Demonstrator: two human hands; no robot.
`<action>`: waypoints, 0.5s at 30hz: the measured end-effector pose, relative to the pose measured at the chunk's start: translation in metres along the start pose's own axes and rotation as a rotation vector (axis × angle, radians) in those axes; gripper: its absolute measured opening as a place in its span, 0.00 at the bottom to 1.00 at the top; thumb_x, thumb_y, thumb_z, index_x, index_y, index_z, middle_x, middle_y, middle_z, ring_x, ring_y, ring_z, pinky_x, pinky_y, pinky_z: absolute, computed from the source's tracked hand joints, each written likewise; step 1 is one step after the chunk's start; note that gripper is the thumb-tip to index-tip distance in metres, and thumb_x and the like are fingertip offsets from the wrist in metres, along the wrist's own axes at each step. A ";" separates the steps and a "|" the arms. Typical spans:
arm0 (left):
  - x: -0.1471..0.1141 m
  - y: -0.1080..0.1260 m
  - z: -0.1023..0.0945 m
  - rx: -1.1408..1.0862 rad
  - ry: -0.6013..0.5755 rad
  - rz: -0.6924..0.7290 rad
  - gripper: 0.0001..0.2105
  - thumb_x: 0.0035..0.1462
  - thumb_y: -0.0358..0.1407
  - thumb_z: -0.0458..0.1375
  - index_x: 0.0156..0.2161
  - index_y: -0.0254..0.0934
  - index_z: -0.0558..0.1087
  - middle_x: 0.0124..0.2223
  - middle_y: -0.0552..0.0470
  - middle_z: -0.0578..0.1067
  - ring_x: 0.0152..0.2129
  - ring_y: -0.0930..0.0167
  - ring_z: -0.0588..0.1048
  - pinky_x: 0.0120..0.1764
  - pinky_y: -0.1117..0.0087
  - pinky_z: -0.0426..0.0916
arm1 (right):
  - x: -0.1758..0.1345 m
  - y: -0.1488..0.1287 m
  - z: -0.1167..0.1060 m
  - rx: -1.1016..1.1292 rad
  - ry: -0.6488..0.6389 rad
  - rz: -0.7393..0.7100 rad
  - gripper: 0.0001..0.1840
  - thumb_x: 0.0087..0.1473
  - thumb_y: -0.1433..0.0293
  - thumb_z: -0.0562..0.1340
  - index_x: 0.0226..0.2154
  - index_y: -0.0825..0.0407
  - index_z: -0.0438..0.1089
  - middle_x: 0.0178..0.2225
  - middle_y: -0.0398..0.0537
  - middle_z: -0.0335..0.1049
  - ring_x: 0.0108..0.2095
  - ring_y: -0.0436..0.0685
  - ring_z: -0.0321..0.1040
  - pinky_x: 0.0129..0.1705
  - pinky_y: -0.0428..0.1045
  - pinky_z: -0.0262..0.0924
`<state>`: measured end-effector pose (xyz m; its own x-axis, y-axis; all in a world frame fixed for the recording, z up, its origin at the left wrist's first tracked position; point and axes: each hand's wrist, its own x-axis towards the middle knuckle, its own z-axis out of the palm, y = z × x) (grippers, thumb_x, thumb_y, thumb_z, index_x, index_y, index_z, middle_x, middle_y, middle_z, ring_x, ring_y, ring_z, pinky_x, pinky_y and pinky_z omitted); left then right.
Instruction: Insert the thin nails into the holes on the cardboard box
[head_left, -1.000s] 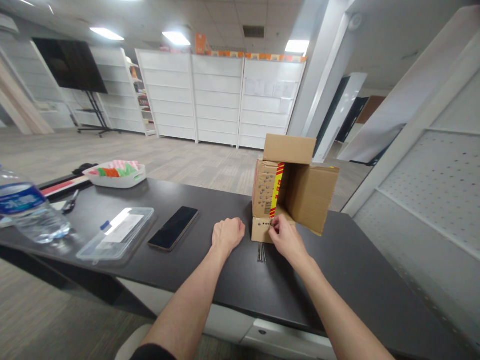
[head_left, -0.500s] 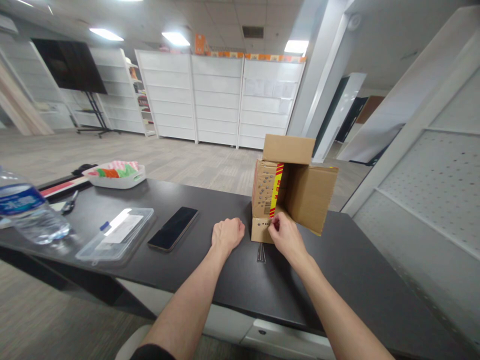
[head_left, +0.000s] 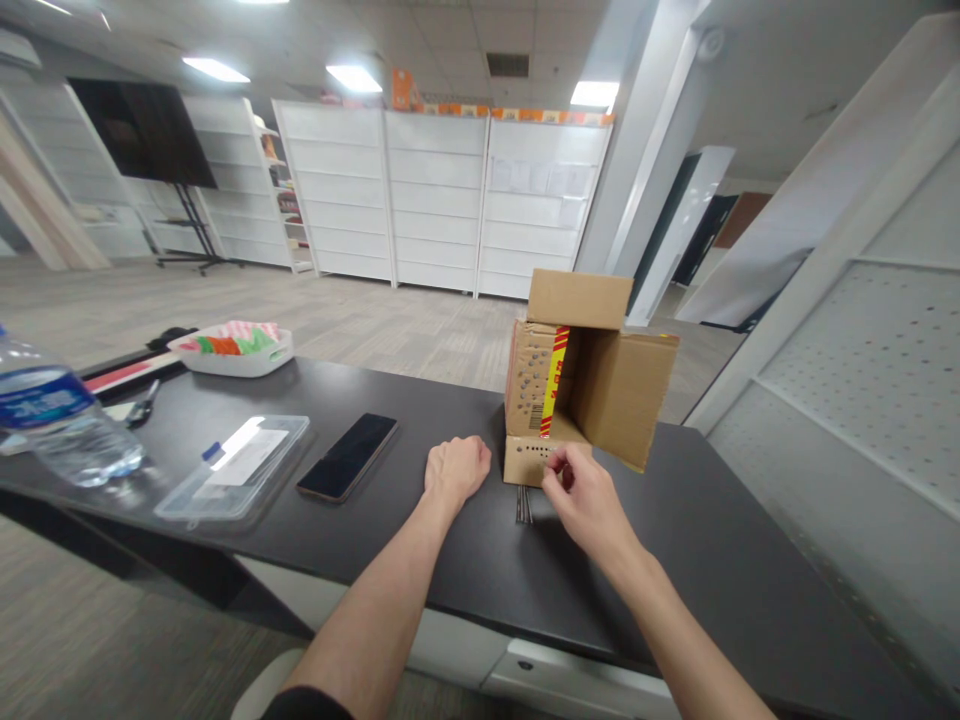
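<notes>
Box (head_left: 604, 392) on table (head_left: 480, 575) could slide if my right hand (head_left: 581, 490), curled, grasping something or not I cannot tell, pushes it, since my clenched left hand (head_left: 456, 470) rests apart from it

water bottle (head_left: 49, 405) | phone (head_left: 349, 457), flat | white basket (head_left: 244, 364) | black screen (head_left: 142, 132) on wheeled stand (head_left: 190, 216)

No text can be read: the characters on the yellow tape (head_left: 554, 382) of the carton (head_left: 529, 378) and the blue bottle label (head_left: 45, 398) are blurred.
</notes>
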<state>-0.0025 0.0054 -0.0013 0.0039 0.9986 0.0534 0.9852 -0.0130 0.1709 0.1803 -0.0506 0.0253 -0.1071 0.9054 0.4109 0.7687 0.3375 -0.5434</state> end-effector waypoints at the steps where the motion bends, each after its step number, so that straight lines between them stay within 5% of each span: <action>1: 0.000 0.000 0.000 0.001 -0.001 -0.002 0.22 0.61 0.42 0.40 0.39 0.38 0.76 0.38 0.40 0.77 0.36 0.59 0.77 0.38 0.62 0.67 | -0.006 0.001 0.001 0.015 -0.009 -0.028 0.03 0.52 0.70 0.53 0.28 0.50 0.59 0.25 0.43 0.63 0.26 0.52 0.59 0.30 0.47 0.53; 15: -0.001 0.001 -0.002 0.006 -0.020 -0.014 0.22 0.61 0.42 0.40 0.40 0.38 0.76 0.38 0.39 0.77 0.37 0.60 0.76 0.40 0.63 0.67 | -0.051 0.011 0.014 -0.015 -0.142 -0.135 0.05 0.55 0.74 0.52 0.30 0.49 0.59 0.30 0.44 0.63 0.31 0.53 0.62 0.35 0.47 0.56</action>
<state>-0.0016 0.0048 0.0006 -0.0067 0.9995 0.0311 0.9862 0.0015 0.1656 0.1852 -0.0895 -0.0123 -0.2972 0.8796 0.3716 0.7506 0.4557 -0.4785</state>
